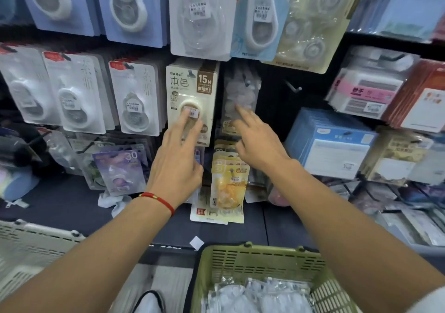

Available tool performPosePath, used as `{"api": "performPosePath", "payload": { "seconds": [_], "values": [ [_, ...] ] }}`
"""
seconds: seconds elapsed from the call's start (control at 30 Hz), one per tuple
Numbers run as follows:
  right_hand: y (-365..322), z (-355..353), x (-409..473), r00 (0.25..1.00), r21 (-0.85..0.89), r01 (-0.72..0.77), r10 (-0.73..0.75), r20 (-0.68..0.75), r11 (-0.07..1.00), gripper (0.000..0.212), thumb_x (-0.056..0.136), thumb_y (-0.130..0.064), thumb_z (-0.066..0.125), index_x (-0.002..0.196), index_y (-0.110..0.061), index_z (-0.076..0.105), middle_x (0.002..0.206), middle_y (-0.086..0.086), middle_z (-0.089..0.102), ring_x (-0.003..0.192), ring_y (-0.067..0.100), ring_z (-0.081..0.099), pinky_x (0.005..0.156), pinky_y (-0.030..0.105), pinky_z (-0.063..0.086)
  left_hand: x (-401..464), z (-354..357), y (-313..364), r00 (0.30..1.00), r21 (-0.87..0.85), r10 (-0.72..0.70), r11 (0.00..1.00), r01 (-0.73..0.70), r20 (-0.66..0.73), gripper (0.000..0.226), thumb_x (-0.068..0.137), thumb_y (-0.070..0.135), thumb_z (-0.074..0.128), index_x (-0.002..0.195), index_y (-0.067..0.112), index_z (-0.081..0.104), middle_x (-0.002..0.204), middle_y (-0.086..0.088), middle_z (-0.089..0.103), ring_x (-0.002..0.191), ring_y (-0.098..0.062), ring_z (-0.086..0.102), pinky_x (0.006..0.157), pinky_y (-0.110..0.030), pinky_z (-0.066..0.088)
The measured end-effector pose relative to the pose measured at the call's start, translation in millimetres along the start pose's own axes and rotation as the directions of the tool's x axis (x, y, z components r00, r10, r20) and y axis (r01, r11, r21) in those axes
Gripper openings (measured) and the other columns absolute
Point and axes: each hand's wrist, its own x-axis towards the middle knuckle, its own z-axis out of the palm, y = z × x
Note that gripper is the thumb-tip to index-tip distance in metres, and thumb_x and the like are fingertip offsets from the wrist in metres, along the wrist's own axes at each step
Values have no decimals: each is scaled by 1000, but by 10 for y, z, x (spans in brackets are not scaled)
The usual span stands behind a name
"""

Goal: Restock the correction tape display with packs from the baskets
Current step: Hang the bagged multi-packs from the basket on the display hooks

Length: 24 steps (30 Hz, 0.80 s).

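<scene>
Both my hands reach up to the pegboard display. My left hand (179, 158), with a red string on its wrist, presses two spread fingers on the cream "15M" correction tape pack (192, 88) hanging mid-display. My right hand (256, 141) has its fingers apart, fingertips touching a clear pack (240, 88) hanging on a hook just right of the cream one. Neither hand grips anything. At the bottom, the green basket (262, 259) holds several clear packs (260, 296). Yellow packs (228, 185) hang below my right hand.
A white basket (31, 247) stands at the lower left. An empty hook (292, 86) juts out right of the clear pack. White and blue tape packs fill the upper rows; blue boxes (332, 141) and other stationery crowd the right. A dark shelf ledge (72, 206) runs below.
</scene>
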Motion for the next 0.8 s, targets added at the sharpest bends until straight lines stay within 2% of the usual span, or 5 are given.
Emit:
{"api": "performPosePath", "payload": {
  "seconds": [0.27, 0.4, 0.57, 0.67, 0.8],
  "values": [
    [173, 127, -1297, 970, 421, -212, 138, 200, 882, 17, 94, -26, 53, 97, -30, 69, 82, -6, 75, 75, 16, 68, 74, 43, 58, -621, 269, 84, 839, -1, 190, 976, -220, 509, 44, 90, 4, 60, 133, 15, 64, 127, -8, 63, 120, -34, 57, 98, -47, 49],
    [180, 778, -1954, 750, 246, -261, 36, 660, 934, 20, 99, -23, 57, 109, -20, 74, 111, 4, 76, 97, 25, 66, 91, 37, 54, -1239, 571, 138, 525, 53, 190, 909, -414, 830, 47, 94, 11, 50, 139, 24, 59, 138, 0, 56, 128, -25, 53, 100, -42, 50],
    [-41, 1668, -2972, 408, 140, -139, -72, 910, 980, 72, 103, -36, 63, 164, -19, 29, 171, 16, 26, 152, 34, 35, 119, 46, 39, -2075, 977, 128, 435, 45, 93, 954, -297, 896, 52, 89, 1, 50, 137, 15, 64, 148, -3, 54, 146, -23, 42, 120, -30, 32],
    [-266, 1921, -3354, 414, 201, -68, -156, 897, 977, 95, 98, -34, 72, 168, -25, 10, 177, 5, -3, 162, 28, 11, 125, 51, 28, -2440, 1155, 139, 441, 97, 38, 955, -282, 897, 51, 92, 5, 51, 139, 18, 62, 157, -5, 46, 155, -22, 29, 128, -30, 16],
    [-478, 2060, -3580, 571, 32, -100, 31, 821, 995, 73, 94, -23, 75, 152, -11, 33, 156, 16, 33, 140, 35, 40, 109, 50, 40, -2651, 1377, 285, 457, 106, -17, 980, -170, 890, 49, 93, 9, 55, 140, 23, 60, 148, 1, 53, 148, -19, 38, 124, -30, 24]
  ]
}}
